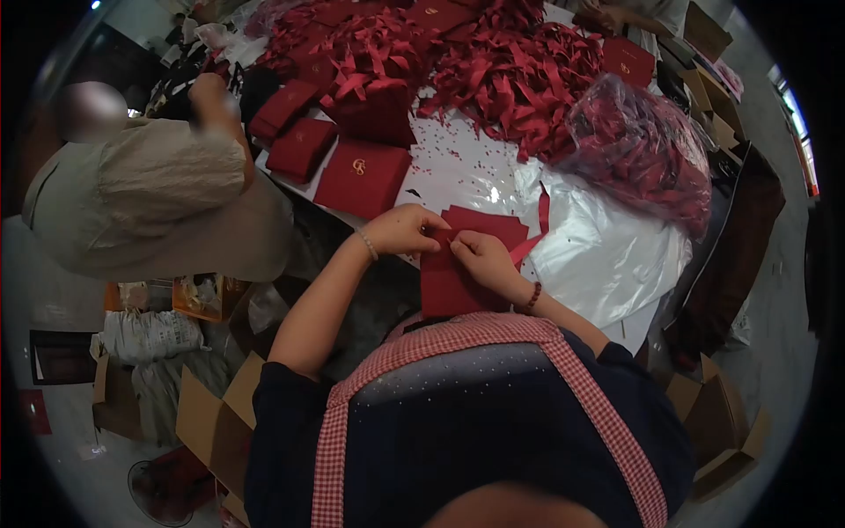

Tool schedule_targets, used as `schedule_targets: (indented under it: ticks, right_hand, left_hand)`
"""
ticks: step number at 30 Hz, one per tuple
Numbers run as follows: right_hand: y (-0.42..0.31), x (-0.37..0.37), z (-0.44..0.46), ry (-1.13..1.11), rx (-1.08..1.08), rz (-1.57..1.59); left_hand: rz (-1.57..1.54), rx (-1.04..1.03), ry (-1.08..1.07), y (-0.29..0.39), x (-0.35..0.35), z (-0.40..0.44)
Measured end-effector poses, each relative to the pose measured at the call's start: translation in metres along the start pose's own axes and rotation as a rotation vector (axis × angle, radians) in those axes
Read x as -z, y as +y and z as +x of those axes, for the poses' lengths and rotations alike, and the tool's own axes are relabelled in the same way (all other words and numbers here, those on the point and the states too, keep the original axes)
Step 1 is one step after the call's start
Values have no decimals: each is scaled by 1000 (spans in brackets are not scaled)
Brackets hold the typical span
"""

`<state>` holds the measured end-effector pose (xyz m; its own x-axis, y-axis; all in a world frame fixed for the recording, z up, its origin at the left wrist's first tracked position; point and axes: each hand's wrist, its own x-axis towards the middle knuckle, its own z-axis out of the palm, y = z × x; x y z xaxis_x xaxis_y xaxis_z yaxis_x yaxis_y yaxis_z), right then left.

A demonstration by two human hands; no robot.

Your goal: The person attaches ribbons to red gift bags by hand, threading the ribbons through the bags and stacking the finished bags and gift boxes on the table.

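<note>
A red fabric pouch (444, 290) lies at the table's near edge, in front of my body, with more red pieces (488, 223) just behind it. At the pouch's upper left, my left hand (407, 231) pinches its edge between thumb and fingers. My right hand (486, 259) is closed on the same pouch a little further right, fingertips close to the left ones. Whatever small part lies between the fingertips is hidden. A red ribbon (533, 241) trails out beside my right hand, up over white plastic.
Stacked red pouches with gold print (363, 180) stand at the left. Behind are heaps of red ribbon (506, 84) and a clear bag of red pieces (647, 150). White plastic sheeting (598, 251) covers the right side. Another person (158, 194) is at the left; cardboard boxes (216, 422) flank me.
</note>
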<state>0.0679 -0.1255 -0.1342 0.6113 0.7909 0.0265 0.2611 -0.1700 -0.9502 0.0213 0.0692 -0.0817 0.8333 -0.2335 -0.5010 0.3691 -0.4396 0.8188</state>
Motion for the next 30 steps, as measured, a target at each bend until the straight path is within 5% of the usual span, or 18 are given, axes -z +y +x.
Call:
schedule_targets:
  ticks: [4,11,14,18,20,30]
  right_hand:
    - [5,-6,2,117,57,-12]
    - [-18,-5,0,192,162,-528]
    - [-9,0,0,219,164,-448]
    - [-1,-6,-3,282,199,-379]
    - [-8,-9,-6,279,186,-458]
    - [-3,-19,-7,343,110,-465]
  left_hand:
    - [224,-67,64,21,-5,-7]
    - [668,-120,123,18,-16,6]
    - [384,-19,152,38,-16,-7]
    - [465,-141,204,21,-20,3]
    - [260,25,132,32,-22,0]
    - [498,-100,250,26,-35,3]
